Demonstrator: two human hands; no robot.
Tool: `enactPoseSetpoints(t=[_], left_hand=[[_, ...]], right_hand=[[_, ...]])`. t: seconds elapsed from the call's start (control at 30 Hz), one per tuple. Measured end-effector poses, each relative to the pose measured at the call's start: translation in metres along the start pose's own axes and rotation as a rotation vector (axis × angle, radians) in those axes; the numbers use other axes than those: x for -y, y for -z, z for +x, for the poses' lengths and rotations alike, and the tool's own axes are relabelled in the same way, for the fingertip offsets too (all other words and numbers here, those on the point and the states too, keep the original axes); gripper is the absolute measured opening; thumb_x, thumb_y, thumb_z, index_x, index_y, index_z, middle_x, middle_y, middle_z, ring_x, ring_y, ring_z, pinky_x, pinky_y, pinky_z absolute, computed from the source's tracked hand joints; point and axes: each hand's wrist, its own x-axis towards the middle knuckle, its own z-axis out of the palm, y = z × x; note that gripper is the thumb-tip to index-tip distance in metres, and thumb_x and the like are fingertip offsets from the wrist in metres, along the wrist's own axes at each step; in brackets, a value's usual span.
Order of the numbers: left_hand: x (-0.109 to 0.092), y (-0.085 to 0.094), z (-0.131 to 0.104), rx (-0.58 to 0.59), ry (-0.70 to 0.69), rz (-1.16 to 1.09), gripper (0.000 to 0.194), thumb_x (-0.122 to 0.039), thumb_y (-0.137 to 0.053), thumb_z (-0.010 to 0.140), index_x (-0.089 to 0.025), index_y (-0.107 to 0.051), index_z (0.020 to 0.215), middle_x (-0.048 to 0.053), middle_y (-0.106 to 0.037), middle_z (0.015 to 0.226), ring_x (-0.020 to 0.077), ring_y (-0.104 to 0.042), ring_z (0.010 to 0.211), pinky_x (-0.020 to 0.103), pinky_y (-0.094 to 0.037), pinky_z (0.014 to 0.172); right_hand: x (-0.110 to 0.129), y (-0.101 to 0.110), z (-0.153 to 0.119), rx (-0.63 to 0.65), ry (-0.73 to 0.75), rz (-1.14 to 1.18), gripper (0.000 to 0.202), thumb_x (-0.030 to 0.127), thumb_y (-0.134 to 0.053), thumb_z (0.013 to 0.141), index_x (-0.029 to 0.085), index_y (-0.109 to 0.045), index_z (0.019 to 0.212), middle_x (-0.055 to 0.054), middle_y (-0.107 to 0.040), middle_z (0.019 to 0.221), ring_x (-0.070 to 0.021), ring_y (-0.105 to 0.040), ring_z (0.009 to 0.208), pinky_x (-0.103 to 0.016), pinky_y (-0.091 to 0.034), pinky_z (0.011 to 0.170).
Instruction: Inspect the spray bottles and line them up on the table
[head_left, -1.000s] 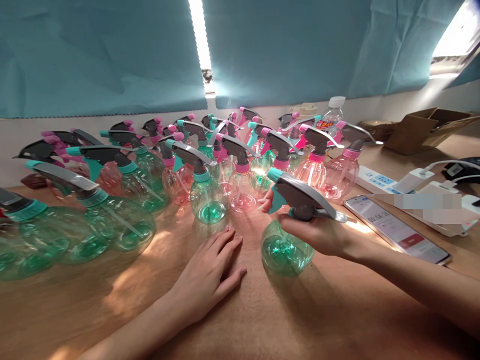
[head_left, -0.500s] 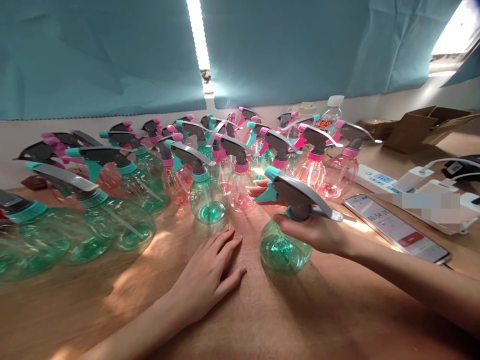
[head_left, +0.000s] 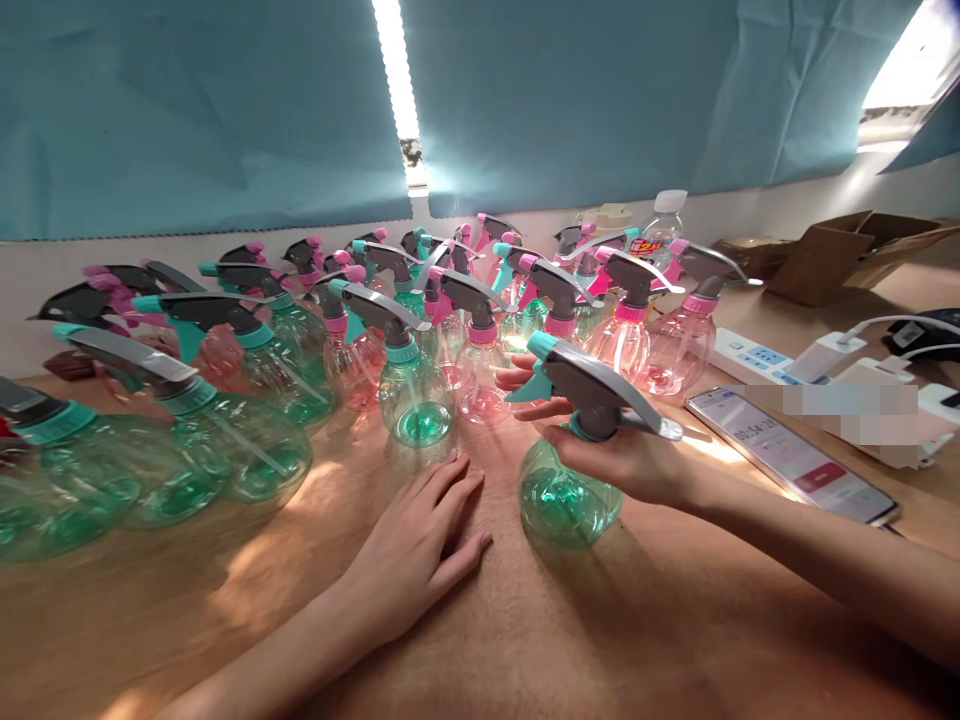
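Observation:
My left hand (head_left: pixel 420 550) lies on the wooden table (head_left: pixel 480 650), fingers stretched out, with nothing in it. At the right, my right hand (head_left: pixel 637 465) is round the neck of a green see-through spray bottle (head_left: pixel 570 500) with a grey and turquoise trigger head (head_left: pixel 592 385). The thumb crosses the front of the neck, and the fingers reach out behind it, partly hidden. This bottle is upright, its nozzle pointing left. Just beyond my left fingertips stands another green spray bottle (head_left: pixel 416 400), and a pink spray bottle (head_left: pixel 482 375) is behind it.
Several more green and pink spray bottles crowd the back and left, including a green one (head_left: pixel 244 450). On the right lie a phone (head_left: pixel 795 455) showing a timer and a white power strip (head_left: pixel 757 355) with plugs. An open cardboard box (head_left: pixel 832 265) stands behind them.
The bottle in my right hand has shifted very slightly to the left. My left hand stays where it was.

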Motion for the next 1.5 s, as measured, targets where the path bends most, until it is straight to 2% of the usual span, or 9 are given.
enactPoseSetpoints(t=[0.27,0.5,0.7,0.83,0.93,1.03,1.2,1.33,1.5], left_hand=[[0.0,-0.001,0.0,-0.003,0.0,0.01,0.044,-0.04,-0.046,0.099,-0.019,-0.045,0.138,0.012,-0.044,0.147,0.0286,-0.037,0.136,0.047,-0.036,0.11],[0.001,-0.002,0.0,-0.019,-0.002,-0.004,0.044,-0.04,-0.047,0.099,-0.02,-0.045,0.138,0.011,-0.045,0.146,0.0291,-0.039,0.135,0.048,-0.037,0.109],[0.002,-0.003,0.001,-0.011,-0.003,0.003,0.045,-0.042,-0.045,0.099,-0.02,-0.046,0.138,0.011,-0.044,0.147,0.0293,-0.039,0.135,0.048,-0.036,0.109],[0.002,-0.004,0.0,-0.015,-0.002,0.016,0.046,-0.042,-0.044,0.1,-0.02,-0.043,0.14,0.011,-0.044,0.147,0.0287,-0.038,0.135,0.048,-0.036,0.11],[0.002,-0.004,0.0,-0.019,-0.004,0.012,0.047,-0.043,-0.042,0.1,-0.02,-0.042,0.141,0.011,-0.043,0.148,0.0284,-0.038,0.135,0.048,-0.036,0.11],[0.002,-0.004,-0.001,-0.013,-0.001,0.008,0.048,-0.044,-0.042,0.1,-0.021,-0.041,0.142,0.011,-0.042,0.148,0.0285,-0.038,0.135,0.048,-0.035,0.11],[0.001,-0.003,-0.001,-0.018,-0.002,0.004,0.047,-0.044,-0.043,0.1,-0.021,-0.043,0.14,0.011,-0.044,0.147,0.029,-0.039,0.135,0.048,-0.036,0.109],[0.0,-0.003,-0.002,-0.017,-0.001,0.0,0.047,-0.045,-0.043,0.1,-0.021,-0.043,0.14,0.011,-0.044,0.147,0.029,-0.038,0.135,0.048,-0.036,0.11],[0.0,-0.003,-0.002,-0.017,0.001,0.004,0.048,-0.045,-0.043,0.1,-0.021,-0.043,0.141,0.011,-0.043,0.147,0.029,-0.038,0.136,0.048,-0.035,0.11]], right_hand=[[0.001,0.003,0.001,0.05,-0.031,-0.036,0.047,0.016,-0.059,0.081,0.025,-0.059,0.127,-0.007,-0.068,0.12,-0.018,-0.07,0.089,-0.034,-0.061,0.08],[-0.007,-0.002,-0.004,-0.056,-0.082,-0.166,0.03,0.016,-0.057,0.083,0.022,-0.066,0.111,-0.005,-0.071,0.09,-0.0204,-0.067,0.075,-0.041,-0.059,0.077],[-0.01,-0.005,-0.01,-0.151,-0.129,-0.195,0.01,0.017,-0.06,0.081,0.02,-0.066,0.089,-0.003,-0.067,0.074,-0.0275,-0.067,0.092,-0.044,-0.056,0.083],[-0.01,-0.005,-0.009,-0.123,-0.131,-0.157,0.019,0.016,-0.062,0.081,0.021,-0.067,0.098,-0.005,-0.069,0.083,-0.0263,-0.068,0.092,-0.041,-0.058,0.08],[-0.008,-0.004,-0.007,-0.067,-0.083,-0.071,0.031,0.018,-0.062,0.081,0.019,-0.063,0.112,-0.009,-0.07,0.103,-0.024,-0.07,0.092,-0.037,-0.06,0.079],[-0.009,-0.002,-0.006,-0.004,-0.044,-0.053,0.041,0.02,-0.063,0.081,0.023,-0.059,0.122,-0.008,-0.066,0.12,-0.0206,-0.071,0.092,-0.034,-0.061,0.08],[-0.012,0.001,-0.005,0.003,-0.017,-0.062,0.05,0.017,-0.061,0.079,0.026,-0.055,0.128,-0.006,-0.068,0.115,-0.0178,-0.07,0.083,-0.033,-0.061,0.075],[-0.011,0.001,-0.004,0.019,-0.073,-0.081,0.052,0.015,-0.059,0.077,0.027,-0.053,0.127,-0.006,-0.066,0.117,-0.0184,-0.069,0.084,-0.031,-0.06,0.068],[-0.008,0.0,-0.004,0.024,-0.095,-0.049,0.048,0.018,-0.059,0.077,0.026,-0.054,0.125,-0.007,-0.065,0.118,-0.0189,-0.069,0.085,-0.034,-0.06,0.071]])
